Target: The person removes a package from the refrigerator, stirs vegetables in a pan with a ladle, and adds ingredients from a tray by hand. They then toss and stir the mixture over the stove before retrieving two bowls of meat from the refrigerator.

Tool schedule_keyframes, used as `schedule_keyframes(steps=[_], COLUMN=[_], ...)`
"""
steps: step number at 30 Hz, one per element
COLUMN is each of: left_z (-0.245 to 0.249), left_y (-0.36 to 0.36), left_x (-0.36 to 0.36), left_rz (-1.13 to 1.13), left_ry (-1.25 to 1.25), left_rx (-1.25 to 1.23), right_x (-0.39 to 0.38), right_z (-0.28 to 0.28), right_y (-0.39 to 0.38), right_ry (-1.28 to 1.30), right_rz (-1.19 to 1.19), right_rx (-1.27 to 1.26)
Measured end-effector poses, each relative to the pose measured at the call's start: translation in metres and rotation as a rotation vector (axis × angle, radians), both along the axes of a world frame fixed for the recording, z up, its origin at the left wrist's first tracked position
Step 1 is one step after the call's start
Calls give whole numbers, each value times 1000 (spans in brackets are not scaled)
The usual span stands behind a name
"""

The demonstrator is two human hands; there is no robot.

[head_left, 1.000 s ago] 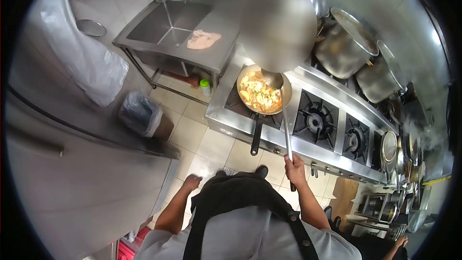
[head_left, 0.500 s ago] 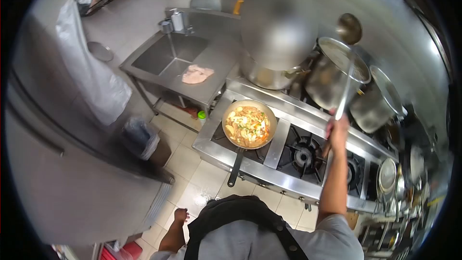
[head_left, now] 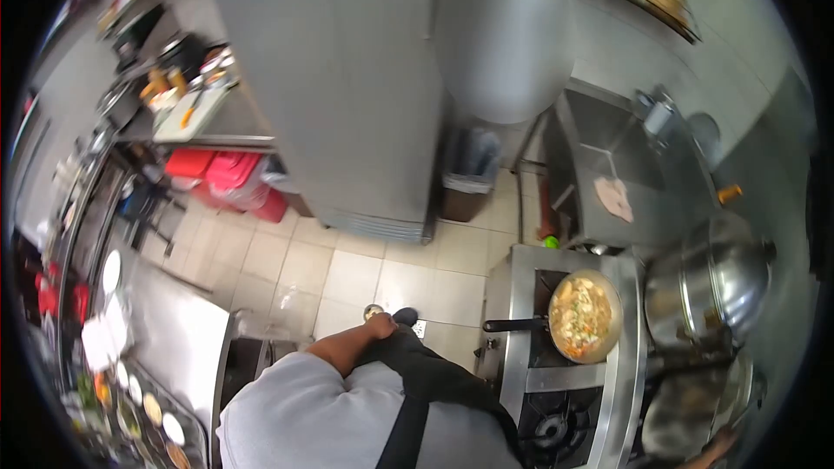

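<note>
My left hand (head_left: 380,326) hangs low in front of the black apron (head_left: 404,365), its fingers curled in. Whether anything is inside them is hidden. A small round pale thing (head_left: 373,311) shows just beyond it, too small to name. At the lower right edge, my right hand (head_left: 718,447) is partly visible beside the pots, blurred and cut off. A frying pan (head_left: 616,317) of chopped, mixed food (head_left: 580,317) sits on the stove (head_left: 512,382), its black handle (head_left: 512,326) pointing left. Neither hand touches the pan.
A steel sink (head_left: 591,135) with a pink cloth (head_left: 614,198) stands behind the stove. Large pots (head_left: 695,282) line the right. A tall fridge (head_left: 339,95), a bin (head_left: 465,182) and red-lidded tubs (head_left: 234,174) stand ahead. A steel counter (head_left: 174,295) lies left.
My view has swung left, bringing the fridge and left counter into sight. My right hand, earlier around a long metal handle over the stove, is now at the lower right edge.
</note>
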State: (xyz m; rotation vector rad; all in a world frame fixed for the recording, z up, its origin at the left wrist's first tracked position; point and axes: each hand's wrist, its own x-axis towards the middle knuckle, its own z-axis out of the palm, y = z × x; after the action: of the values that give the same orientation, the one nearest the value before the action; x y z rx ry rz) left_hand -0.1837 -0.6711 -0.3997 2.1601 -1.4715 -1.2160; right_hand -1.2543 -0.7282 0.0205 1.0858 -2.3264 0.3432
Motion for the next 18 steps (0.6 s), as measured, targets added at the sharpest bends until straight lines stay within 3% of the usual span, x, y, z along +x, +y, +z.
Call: schedule_keyframes(steps=[2, 3, 6, 9, 10, 11, 12, 13, 14, 15, 16, 17, 18], left_z=[-2, -49, -34, -28, -22, -36, -23, 3, -2, -8, -19, -24, -28], left_y=[26, 40, 78, 100, 103, 106, 111, 114, 105, 108, 110, 106, 101], left_x=[15, 30, 37, 45, 41, 45, 43, 33, 33, 36, 46, 56, 67], left_rz=[-1, -212, 5, -379, -267, -574, -573, -190, -258, -107, 58, 36, -216], left_ry=[-172, -243, -238, -293, -258, -409, -394, -159, -157, -153, -150, -152, -254], left_rx=[260, 283, 355, 195, 292, 146, -31, 111, 113, 93, 71, 65, -59], right_x=[23, 36, 52, 24, 14, 12, 15, 21, 34, 49, 112, 96, 107], right_z=[1, -2, 1, -2, -7, -8, -7, -5, -3, 0, 20, 15, 19], right_y=[-17, -27, -59, -58, -51, -49, -46, -43, -43, -43, -41, -44, -40], right_ry=[-16, -14, -19, -7, -4, -11, -24, -50, -82, -102, -163, -101, -107], right_rz=[-26, -35, 1, 22, 7, -13, -43, -77, -107, -129, -199, -166, -182], right_rx=[74, 93, 152, 252, 306, 350, 391, 416, 430, 444, 336, 501, 494])
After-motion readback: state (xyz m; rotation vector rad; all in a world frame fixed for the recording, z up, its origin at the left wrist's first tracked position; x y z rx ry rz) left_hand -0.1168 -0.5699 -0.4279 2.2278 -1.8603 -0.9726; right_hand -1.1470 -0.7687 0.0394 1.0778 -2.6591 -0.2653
